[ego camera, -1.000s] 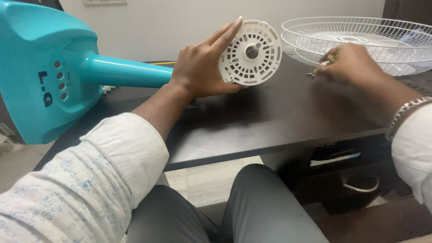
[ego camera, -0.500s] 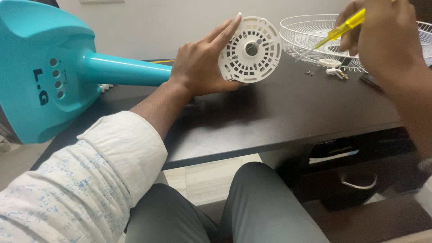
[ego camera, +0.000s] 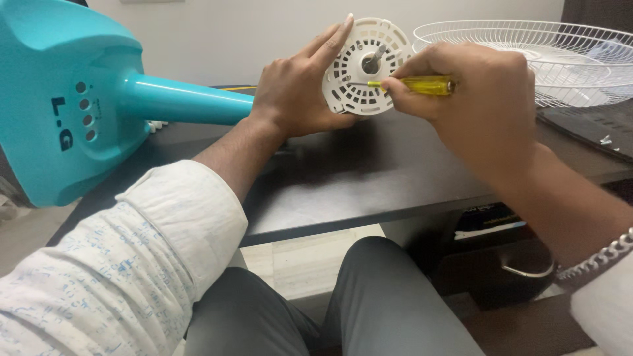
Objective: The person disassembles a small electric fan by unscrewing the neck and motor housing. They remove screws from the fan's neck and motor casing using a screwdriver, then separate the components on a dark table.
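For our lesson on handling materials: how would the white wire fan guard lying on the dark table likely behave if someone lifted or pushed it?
The white wire fan guard is thin open wire, so it is probably light for its size and may flex a little. Resting dish-like on the dark table, it would more likely slide than tip. Its round rim might roll if stood on edge.

A dark marking of a few blocky characters sits on the teal fan base (ego camera: 66,99) at the left of the frame, beside a column of small round holes. Under the table, lower right, a dark box (ego camera: 491,221) shows a blue-and-white label strip
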